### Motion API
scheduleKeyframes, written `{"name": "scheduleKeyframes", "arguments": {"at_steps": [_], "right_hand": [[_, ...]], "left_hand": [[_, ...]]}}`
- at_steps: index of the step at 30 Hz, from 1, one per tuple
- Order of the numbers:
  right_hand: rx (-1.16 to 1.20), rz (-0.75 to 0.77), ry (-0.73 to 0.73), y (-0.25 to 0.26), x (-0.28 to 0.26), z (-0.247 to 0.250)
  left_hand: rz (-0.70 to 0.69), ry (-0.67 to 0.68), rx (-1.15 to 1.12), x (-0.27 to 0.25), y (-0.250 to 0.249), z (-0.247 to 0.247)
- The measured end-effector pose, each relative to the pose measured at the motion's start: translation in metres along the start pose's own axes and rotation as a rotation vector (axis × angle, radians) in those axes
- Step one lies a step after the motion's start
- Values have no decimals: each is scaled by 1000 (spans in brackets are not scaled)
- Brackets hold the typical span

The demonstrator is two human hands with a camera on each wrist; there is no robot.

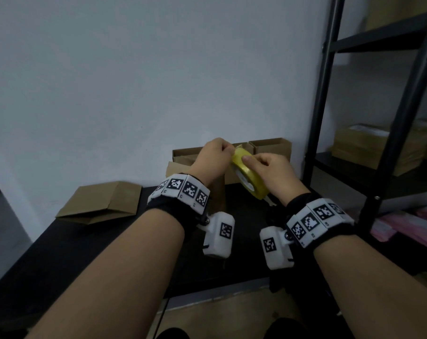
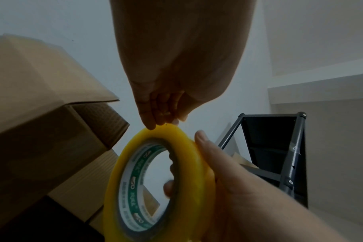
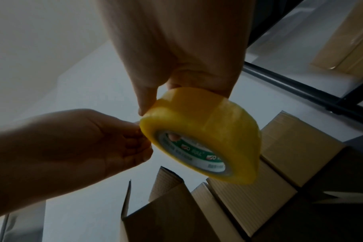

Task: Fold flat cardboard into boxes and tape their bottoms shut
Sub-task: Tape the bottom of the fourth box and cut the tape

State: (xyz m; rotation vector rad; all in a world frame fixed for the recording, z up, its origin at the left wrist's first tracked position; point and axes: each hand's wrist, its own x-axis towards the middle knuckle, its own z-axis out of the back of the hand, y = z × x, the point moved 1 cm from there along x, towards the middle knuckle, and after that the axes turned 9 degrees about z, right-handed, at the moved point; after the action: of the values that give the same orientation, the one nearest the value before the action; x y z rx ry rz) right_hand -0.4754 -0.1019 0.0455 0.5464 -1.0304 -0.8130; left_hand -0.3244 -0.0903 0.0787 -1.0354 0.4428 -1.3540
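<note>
A yellow tape roll (image 1: 250, 177) with a green and white core label is held in the air above the black table (image 1: 109, 241). My right hand (image 1: 255, 162) grips it, thumb on the outer face and fingers through the core. My left hand (image 1: 228, 149), fingers curled, pinches at the roll's top edge. The left wrist view shows those fingertips (image 2: 153, 126) on the tape roll (image 2: 189, 157) and the right thumb (image 2: 203, 142) on its side. In the right wrist view the tape roll (image 3: 207, 121) hangs over an open brown box (image 3: 172, 216).
Folded brown boxes (image 1: 185, 155) stand against the white wall, one more (image 1: 271, 145) at the right. A flattened cardboard piece (image 1: 102, 201) lies on the table's left. A black metal shelf rack (image 1: 398, 133) with stacked cartons stands on the right.
</note>
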Motion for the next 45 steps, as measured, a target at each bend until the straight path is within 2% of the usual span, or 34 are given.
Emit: {"name": "scheduleKeyframes", "arguments": {"at_steps": [8,11,16,22,26,29,33,35,40,45], "right_hand": [[-32,33,-49,4,0,8],[-85,24,-53,1,-1,8],[-75,-7,-79,0,-1,7],[116,-35,-53,8,-4,7],[7,-35,-16,8,-3,3],[30,-67,12,6,-3,3],[204,-154,40,8,-7,2],[251,-144,41,8,-7,2],[198,-126,63,10,-4,4],[191,-153,9,12,1,-2]], "left_hand": [[76,65,-142,-5,-2,-1],[50,101,-172,-7,-7,-1],[56,51,-152,-4,-8,-1],[106,10,-106,1,-2,2],[111,35,-137,-4,-2,3],[106,43,-143,-4,-2,5],[84,8,-110,-2,-1,7],[70,21,-77,-4,-2,8],[37,72,-39,-11,-3,12],[18,27,-174,-11,4,25]]}}
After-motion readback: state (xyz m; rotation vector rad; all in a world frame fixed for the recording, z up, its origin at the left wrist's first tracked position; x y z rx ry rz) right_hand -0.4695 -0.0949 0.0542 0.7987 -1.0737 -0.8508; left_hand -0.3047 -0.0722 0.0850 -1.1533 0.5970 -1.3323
